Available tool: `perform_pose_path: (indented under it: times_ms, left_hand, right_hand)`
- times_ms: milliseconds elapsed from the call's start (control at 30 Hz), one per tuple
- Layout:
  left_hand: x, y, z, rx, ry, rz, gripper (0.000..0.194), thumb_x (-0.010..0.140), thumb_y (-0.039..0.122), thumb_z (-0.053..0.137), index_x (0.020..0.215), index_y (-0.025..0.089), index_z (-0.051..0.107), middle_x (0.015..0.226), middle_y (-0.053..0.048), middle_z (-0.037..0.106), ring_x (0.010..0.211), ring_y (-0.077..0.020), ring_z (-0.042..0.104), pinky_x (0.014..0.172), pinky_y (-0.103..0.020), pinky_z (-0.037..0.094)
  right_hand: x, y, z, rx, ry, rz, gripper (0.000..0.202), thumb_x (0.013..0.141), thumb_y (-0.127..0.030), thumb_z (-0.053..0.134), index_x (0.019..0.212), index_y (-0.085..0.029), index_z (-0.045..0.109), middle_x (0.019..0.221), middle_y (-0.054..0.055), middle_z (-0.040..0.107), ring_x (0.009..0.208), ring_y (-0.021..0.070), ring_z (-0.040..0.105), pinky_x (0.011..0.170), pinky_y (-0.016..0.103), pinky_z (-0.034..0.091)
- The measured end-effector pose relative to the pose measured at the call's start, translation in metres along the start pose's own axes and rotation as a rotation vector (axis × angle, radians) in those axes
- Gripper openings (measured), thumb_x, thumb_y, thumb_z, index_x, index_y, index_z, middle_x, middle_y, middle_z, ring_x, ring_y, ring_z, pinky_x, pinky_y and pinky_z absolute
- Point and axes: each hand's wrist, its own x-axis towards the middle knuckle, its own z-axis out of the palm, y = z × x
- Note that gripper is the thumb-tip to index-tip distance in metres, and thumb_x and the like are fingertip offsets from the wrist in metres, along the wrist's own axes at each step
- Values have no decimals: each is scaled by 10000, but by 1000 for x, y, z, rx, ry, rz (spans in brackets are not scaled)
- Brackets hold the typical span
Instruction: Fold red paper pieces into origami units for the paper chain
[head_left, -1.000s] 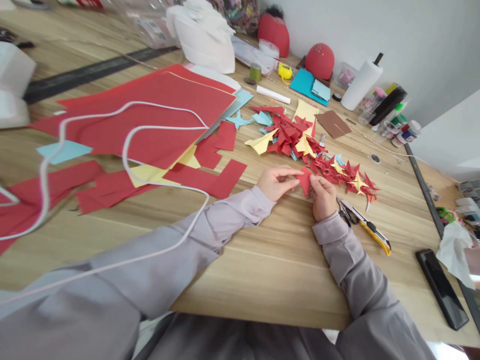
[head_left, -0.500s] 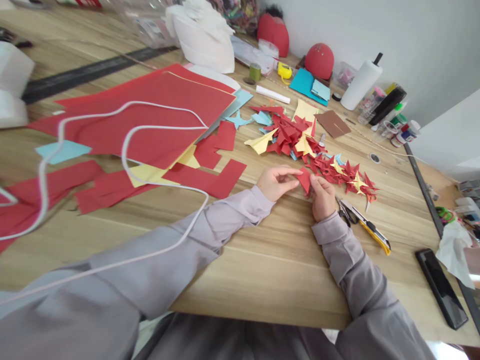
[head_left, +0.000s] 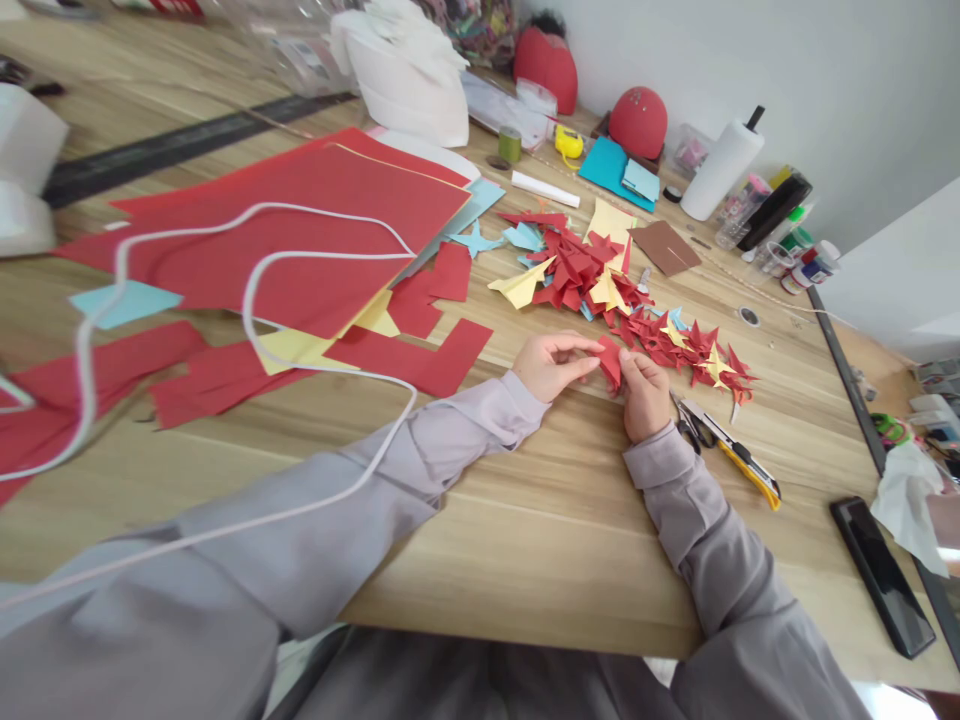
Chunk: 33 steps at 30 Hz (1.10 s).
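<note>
Between my hands is a small folded piece of red paper (head_left: 610, 362), held just above the wooden table. My left hand (head_left: 553, 366) pinches its left side between thumb and fingers. On the opposite side, my right hand (head_left: 646, 394) grips the paper with thumb and bent fingers, which hide part of it. Just beyond lies a heap of red, yellow and blue folded paper stars (head_left: 577, 265), trailing off to the right. Scissors (head_left: 696, 425) and a yellow-handled utility knife (head_left: 739, 455) rest right of my right hand.
Large red sheets (head_left: 322, 230) and cut red strips (head_left: 427, 360) cover the left side. A white cord (head_left: 262, 250) runs over them and across my left sleeve. A black phone (head_left: 883, 578) lies near the right edge. Bottles (head_left: 814, 265) and a paper roll (head_left: 724, 170) stand along the wall.
The red paper between my fingers has changed shape slightly, from a pointed triangle to a narrower, more blocky fold. Both hands stay almost in the same place.
</note>
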Motion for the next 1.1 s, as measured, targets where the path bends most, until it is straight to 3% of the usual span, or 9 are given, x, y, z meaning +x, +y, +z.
perform_pose_path:
  times_ms: [400, 767, 1100]
  left_hand:
    - [2, 0, 1, -22, 88, -71, 325, 566, 379, 705, 754, 116, 672, 649, -35, 642, 424, -71, 507, 406, -206, 427]
    - [3, 2, 0, -25, 137, -102, 300, 584, 386, 689, 710, 117, 650, 477, 13, 567, 395, -84, 498, 407, -214, 424]
    - [6, -2, 0, -22, 148, -105, 203, 579, 252, 685, 706, 129, 585, 462, 40, 542, 385, -75, 487, 404, -201, 420]
  right_hand:
    - [-1, -3, 1, -93, -24, -43, 392, 759, -535, 475, 594, -184, 532, 461, -33, 479, 442, 100, 435, 433, 233, 347]
    - [-2, -5, 0, -101, -66, -59, 351, 770, -468, 507, 570, -180, 528, 466, -40, 492, 431, 82, 438, 440, 223, 349]
    - [-3, -3, 1, -36, -117, -15, 235, 708, -404, 606, 777, -180, 588, 497, -53, 546, 432, 70, 461, 447, 203, 362]
